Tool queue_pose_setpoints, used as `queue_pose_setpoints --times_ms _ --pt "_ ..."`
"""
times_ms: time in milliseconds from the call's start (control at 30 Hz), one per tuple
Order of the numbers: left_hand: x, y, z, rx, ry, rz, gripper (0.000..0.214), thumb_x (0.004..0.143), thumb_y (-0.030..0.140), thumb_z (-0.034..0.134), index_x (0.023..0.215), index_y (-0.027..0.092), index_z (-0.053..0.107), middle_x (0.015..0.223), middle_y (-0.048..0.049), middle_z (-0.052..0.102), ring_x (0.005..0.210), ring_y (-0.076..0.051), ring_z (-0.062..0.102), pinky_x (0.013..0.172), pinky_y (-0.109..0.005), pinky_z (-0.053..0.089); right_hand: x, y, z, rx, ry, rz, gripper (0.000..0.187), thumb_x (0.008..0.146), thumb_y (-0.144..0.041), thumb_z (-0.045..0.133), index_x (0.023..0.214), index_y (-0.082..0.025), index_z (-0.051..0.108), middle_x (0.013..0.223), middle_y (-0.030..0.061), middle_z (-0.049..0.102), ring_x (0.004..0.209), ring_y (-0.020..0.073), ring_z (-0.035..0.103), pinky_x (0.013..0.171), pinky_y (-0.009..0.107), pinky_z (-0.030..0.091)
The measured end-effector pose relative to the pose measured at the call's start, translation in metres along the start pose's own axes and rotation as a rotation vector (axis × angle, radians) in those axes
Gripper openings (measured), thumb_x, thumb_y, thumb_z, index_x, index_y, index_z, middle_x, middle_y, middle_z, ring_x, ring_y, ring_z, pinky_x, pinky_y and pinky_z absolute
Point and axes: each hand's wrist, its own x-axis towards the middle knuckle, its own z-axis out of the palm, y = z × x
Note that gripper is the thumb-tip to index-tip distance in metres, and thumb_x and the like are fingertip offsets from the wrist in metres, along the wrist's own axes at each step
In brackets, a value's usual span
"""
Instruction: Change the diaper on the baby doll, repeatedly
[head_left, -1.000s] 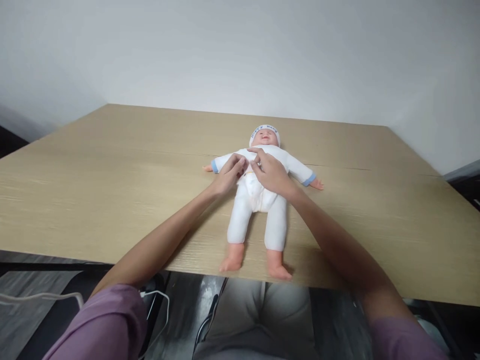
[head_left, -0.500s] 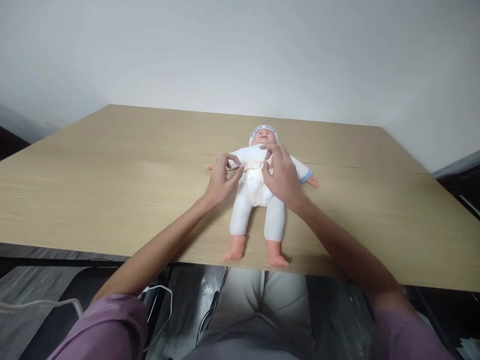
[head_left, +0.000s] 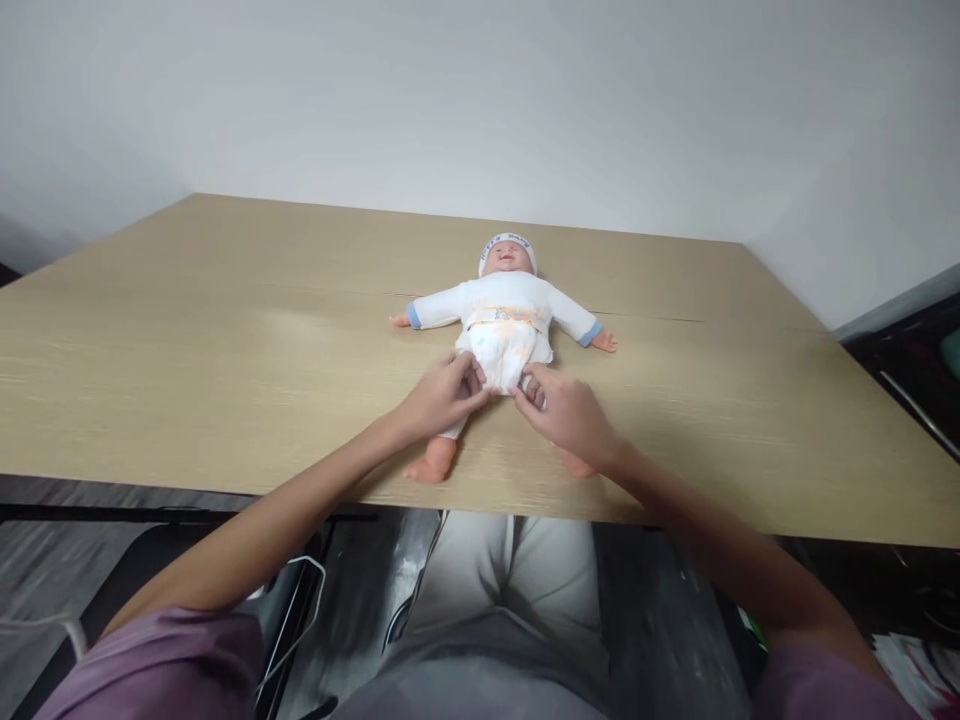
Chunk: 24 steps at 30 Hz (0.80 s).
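Observation:
A baby doll (head_left: 504, 305) lies on its back on the wooden table (head_left: 225, 330), head away from me, arms spread. It wears a white top, a white cap and a diaper with an orange-patterned waistband (head_left: 505, 318). My left hand (head_left: 442, 393) is closed on the white trousers at the doll's left thigh. My right hand (head_left: 570, 413) is closed on the trousers at the other thigh and hides that leg. One bare foot (head_left: 427, 468) shows near the table's front edge.
The table's front edge runs just below the doll's feet, with my lap (head_left: 502, 580) under it. White cables (head_left: 300, 600) hang at the lower left. A dark shelf or stand (head_left: 915, 370) sits at the right.
Both hands moved from the doll's chest down to its thighs. The white trousers have come down off the waist, and the diaper now shows. The view shifted slightly.

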Motion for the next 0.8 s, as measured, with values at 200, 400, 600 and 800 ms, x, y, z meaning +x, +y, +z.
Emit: queue_pose_setpoints --times_ms 200,400,600,800 --pt "0.004 0.003 0.004 0.051 0.013 0.008 0.037 0.102 0.052 0.075 0.087 0.025 0.054 0.081 -0.0030 0.064 0.087 -0.026 0.059 0.081 -0.039 0.044 -0.006 -0.009 0.006 -0.038 -0.013 -0.036 0.014 0.107 -0.029 0.068 0.094 -0.024 0.064 0.095 0.0049 0.070 0.087 0.0252 0.066 0.077 0.036 0.046" --pt "0.009 -0.004 0.001 0.080 0.003 0.014 0.032 0.103 0.054 0.074 0.097 0.026 0.060 0.079 -0.0023 0.068 0.092 -0.028 0.062 0.085 -0.040 0.046 -0.009 -0.004 0.010 -0.016 -0.039 -0.056 0.012 0.108 -0.030 0.068 0.118 -0.024 0.070 0.121 0.0119 0.070 0.108 0.0322 0.069 0.091 0.044 0.055" --pt "0.016 -0.013 -0.002 0.062 -0.001 0.040 0.030 0.103 0.051 0.075 0.094 0.026 0.062 0.078 -0.0029 0.069 0.095 -0.029 0.061 0.089 -0.042 0.048 -0.004 -0.004 0.014 -0.002 -0.034 -0.061 0.021 0.108 -0.029 0.067 0.127 -0.022 0.069 0.130 0.0156 0.069 0.121 0.0364 0.066 0.104 0.053 0.056" --pt "0.020 -0.021 0.001 0.029 0.074 0.111 0.022 0.105 0.045 0.072 0.098 0.024 0.069 0.108 -0.0080 0.071 0.105 -0.028 0.064 0.100 -0.046 0.052 0.008 -0.002 0.016 -0.006 -0.040 -0.061 0.021 0.107 -0.029 0.067 0.126 -0.023 0.070 0.141 0.0170 0.068 0.125 0.0378 0.066 0.108 0.055 0.055"
